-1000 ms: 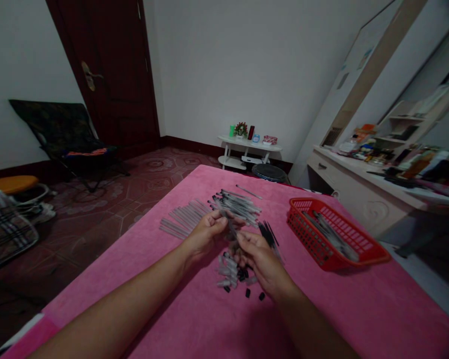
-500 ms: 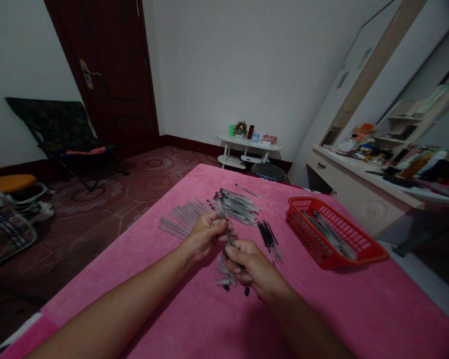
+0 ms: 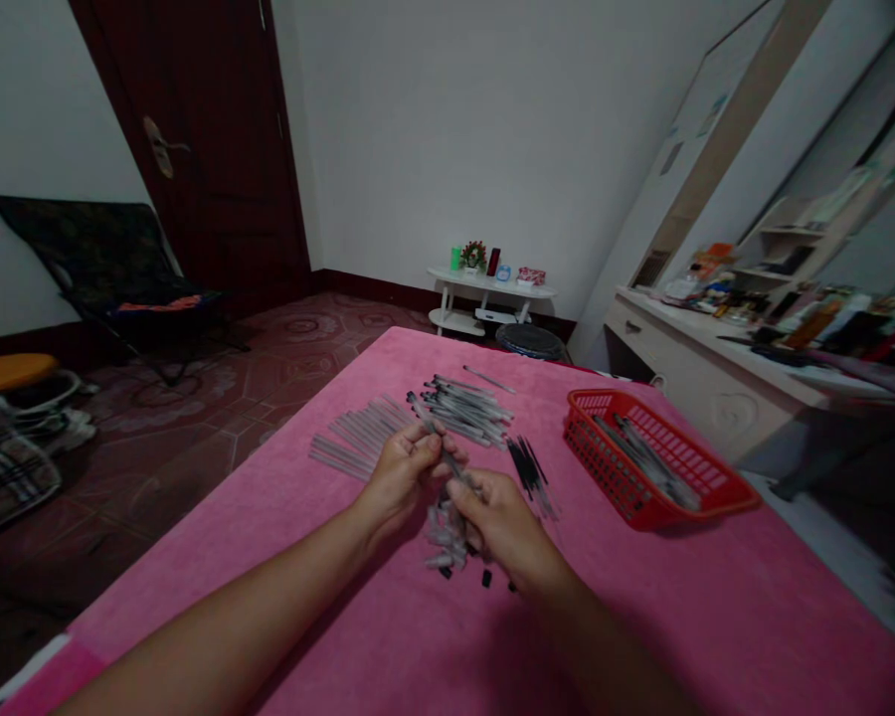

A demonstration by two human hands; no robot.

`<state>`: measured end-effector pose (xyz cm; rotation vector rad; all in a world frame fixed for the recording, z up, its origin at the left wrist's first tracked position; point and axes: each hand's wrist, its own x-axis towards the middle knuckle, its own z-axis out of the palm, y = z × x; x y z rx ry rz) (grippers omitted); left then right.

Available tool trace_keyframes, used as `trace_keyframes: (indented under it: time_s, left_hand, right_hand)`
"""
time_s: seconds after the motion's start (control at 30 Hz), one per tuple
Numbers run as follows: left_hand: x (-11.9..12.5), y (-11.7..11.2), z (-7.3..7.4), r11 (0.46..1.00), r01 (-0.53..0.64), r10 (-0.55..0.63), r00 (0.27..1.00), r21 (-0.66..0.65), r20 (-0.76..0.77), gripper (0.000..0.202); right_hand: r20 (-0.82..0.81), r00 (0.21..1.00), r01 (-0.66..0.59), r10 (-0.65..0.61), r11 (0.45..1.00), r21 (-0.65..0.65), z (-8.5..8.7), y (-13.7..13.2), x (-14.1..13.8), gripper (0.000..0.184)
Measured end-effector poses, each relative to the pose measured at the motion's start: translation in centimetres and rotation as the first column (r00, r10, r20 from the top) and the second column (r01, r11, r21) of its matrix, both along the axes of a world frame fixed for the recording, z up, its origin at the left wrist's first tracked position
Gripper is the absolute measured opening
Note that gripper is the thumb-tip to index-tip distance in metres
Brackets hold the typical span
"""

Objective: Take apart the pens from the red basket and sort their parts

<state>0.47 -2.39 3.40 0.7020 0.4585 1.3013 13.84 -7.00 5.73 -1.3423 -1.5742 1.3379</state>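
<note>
My left hand [image 3: 410, 462] pinches the upper part of a slim, clear pen [image 3: 451, 463] over the pink cloth. Lower down, my right hand [image 3: 496, 512] grips the same pen, its fingers closed around the near end, which is hidden. Just beyond lies a pile of clear pens with dark ends [image 3: 466, 410]. Clear tubes [image 3: 354, 435] are spread in a row to the left of my left hand. Black-tipped refills [image 3: 528, 467] lie right of my hands. Beneath my right hand is a small heap of clear caps [image 3: 446, 537], with little black plugs [image 3: 486, 578] nearby.
A red plastic basket [image 3: 619, 487] holding more slim clear pieces stands on the right of the pink-covered table [image 3: 328, 617]. One single pen [image 3: 488, 378] lies apart at the back. A dressing table [image 3: 686, 348] crowded with bottles is beyond the right edge.
My right hand has moved slightly up toward my left, and the pen now leans more to the left. The whole view has shifted a little.
</note>
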Motion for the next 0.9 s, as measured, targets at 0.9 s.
trace_keyframes:
  time_s: [0.9]
  left_hand:
    - [-0.1, -0.1, -0.7, 0.998, 0.024, -0.022, 0.999, -0.065, 0.035, 0.031]
  right_hand:
    - [-0.111, 0.993, 0.044, -0.044, 0.999, 0.003, -0.1, -0.3, 0.0, 0.034]
